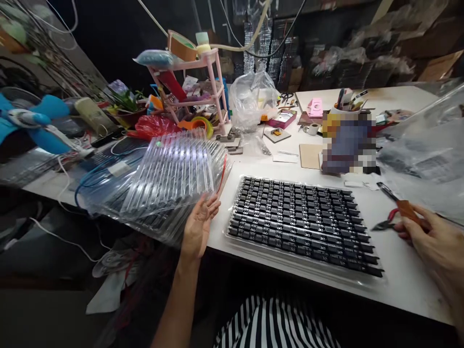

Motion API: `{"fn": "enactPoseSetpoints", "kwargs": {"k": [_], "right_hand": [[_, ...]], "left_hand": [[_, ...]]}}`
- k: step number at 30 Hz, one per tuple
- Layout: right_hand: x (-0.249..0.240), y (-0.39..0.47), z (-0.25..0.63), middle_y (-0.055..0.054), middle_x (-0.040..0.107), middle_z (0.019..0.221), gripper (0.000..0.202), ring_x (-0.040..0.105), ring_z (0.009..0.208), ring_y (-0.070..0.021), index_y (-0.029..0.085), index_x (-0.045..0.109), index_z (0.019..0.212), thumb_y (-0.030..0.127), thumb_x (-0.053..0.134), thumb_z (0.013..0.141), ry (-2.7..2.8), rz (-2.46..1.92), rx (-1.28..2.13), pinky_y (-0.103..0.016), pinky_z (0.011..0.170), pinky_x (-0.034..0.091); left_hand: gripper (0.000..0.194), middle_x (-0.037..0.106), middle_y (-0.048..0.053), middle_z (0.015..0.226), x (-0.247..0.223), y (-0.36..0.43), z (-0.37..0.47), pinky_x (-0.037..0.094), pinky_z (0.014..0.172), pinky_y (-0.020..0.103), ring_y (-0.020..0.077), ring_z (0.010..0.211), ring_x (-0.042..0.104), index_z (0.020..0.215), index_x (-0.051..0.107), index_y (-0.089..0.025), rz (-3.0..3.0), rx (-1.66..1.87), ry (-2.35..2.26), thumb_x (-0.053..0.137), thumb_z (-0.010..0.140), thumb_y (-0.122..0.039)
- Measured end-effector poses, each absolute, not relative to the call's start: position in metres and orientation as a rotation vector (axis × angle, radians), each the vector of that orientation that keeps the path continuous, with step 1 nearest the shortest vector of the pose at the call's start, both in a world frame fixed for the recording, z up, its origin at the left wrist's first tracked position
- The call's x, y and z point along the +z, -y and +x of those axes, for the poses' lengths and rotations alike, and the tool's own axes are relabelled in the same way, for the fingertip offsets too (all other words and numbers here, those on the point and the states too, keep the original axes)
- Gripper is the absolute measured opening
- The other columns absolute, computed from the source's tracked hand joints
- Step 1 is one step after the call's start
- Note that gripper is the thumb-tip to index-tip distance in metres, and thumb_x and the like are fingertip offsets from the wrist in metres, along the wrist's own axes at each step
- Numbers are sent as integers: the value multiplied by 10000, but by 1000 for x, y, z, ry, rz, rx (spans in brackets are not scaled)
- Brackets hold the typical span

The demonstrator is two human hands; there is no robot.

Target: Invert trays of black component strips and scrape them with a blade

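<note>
My left hand (200, 227) is at the table's front edge, palm turned up and fingers loosely bent. Its fingertips reach the near corner of a clear ribbed plastic tray (174, 169), which lies tilted on a pile of similar trays; I see no firm grip. In front of me, a clear tray (232, 237) holds rows of small black parts (300, 217) with white markings. At the right, my right hand (431, 237) is closed around a utility knife (409, 212) with an orange-brown body, its metal end pointing away to the left. Red-handled pliers (387, 221) lie beside those fingers.
Behind the trays stands a pink rack (213, 79) with tape and bags. A blue fan (36, 118) is at far left. Clear plastic bags (253, 99) and a pen cup (348, 106) stand farther back. More plastic sheeting (427, 150) covers the right side.
</note>
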State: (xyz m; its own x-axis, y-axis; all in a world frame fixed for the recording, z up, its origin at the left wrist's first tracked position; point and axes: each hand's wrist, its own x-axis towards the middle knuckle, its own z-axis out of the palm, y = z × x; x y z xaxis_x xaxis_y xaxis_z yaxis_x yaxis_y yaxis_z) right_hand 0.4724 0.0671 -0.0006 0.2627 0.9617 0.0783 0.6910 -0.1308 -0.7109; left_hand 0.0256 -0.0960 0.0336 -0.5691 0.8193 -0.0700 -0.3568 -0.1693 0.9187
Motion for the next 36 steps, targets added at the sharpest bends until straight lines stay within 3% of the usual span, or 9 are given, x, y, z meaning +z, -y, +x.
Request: {"fn": "enactPoseSetpoints", "kwargs": {"k": [3, 6, 10, 17, 20, 25, 32, 34, 36], "right_hand": [[-17, -72, 481, -137, 647, 788, 503, 588, 659, -305, 323, 598, 1195, 419, 506, 710, 1643, -2054, 241, -454, 637, 441], [-32, -72, 484, -162, 634, 910, 510, 575, 804, -361, 340, 573, 1210, 434, 427, 730, 1772, -1895, -5, -485, 666, 442], [-42, -71, 485, -167, 612, 859, 493, 549, 851, -379, 293, 581, 1158, 448, 413, 722, 1865, -1775, -111, -492, 732, 451], [-31, -65, 473, -137, 571, 878, 379, 536, 873, -337, 257, 584, 1104, 405, 477, 772, 1875, -1673, -68, -464, 751, 446], [-21, -61, 467, -118, 576, 888, 321, 539, 866, -289, 196, 610, 1037, 375, 517, 787, 1944, -1538, 15, -446, 845, 422], [-12, -67, 465, -99, 572, 910, 230, 530, 918, -252, 176, 652, 957, 297, 524, 810, 2068, -1352, 294, -434, 886, 401], [4, -80, 445, -147, 576, 975, 268, 519, 973, -291, 150, 668, 952, 336, 493, 873, 1891, -1420, 353, -477, 873, 416], [18, -72, 438, -138, 593, 1013, 367, 553, 961, -261, 155, 640, 1059, 396, 393, 934, 1850, -1387, 394, -429, 829, 463], [33, -60, 430, -104, 621, 957, 483, 612, 799, -191, 158, 577, 1193, 452, 263, 973, 1838, -1298, 573, -335, 674, 515]], "left_hand": [[455, 572, 131, 1293, 46, 90, 20, 365, 1080, 390, 239, 1204, 540, 1204, 564, -173, 473, 1940, -1078, 627, 821, -411], [456, 558, 158, 1300, 58, 81, 21, 413, 1054, 359, 236, 1218, 529, 1162, 579, -126, 336, 1977, -950, 580, 846, -455], [406, 573, 152, 1277, 74, 68, 28, 476, 997, 379, 222, 1188, 554, 1202, 542, -132, 265, 2052, -892, 516, 897, -400], [284, 686, 57, 1102, 80, 71, 37, 446, 1025, 316, 147, 1126, 596, 1090, 599, -154, 258, 2136, -986, 442, 863, -84], [319, 717, 75, 1015, 73, 87, 41, 467, 997, 340, 176, 1056, 637, 1103, 624, -156, 444, 2045, -1135, 459, 833, -115], [379, 712, -43, 730, 70, 102, 36, 573, 755, 270, 128, 760, 681, 1245, 542, -351, 439, 2013, -1384, 509, 873, -286], [424, 618, -27, 606, 64, 93, 37, 586, 613, 285, 127, 573, 595, 1212, 585, -245, 659, 1797, -1293, 580, 788, -251], [449, 600, -29, 613, 63, 91, 35, 575, 556, 276, 121, 558, 561, 1200, 595, -237, 673, 1719, -1287, 639, 754, -272], [502, 597, -22, 617, 63, 90, 32, 549, 493, 267, 125, 547, 536, 1192, 604, -227, 699, 1651, -1320, 697, 703, -291]]}}
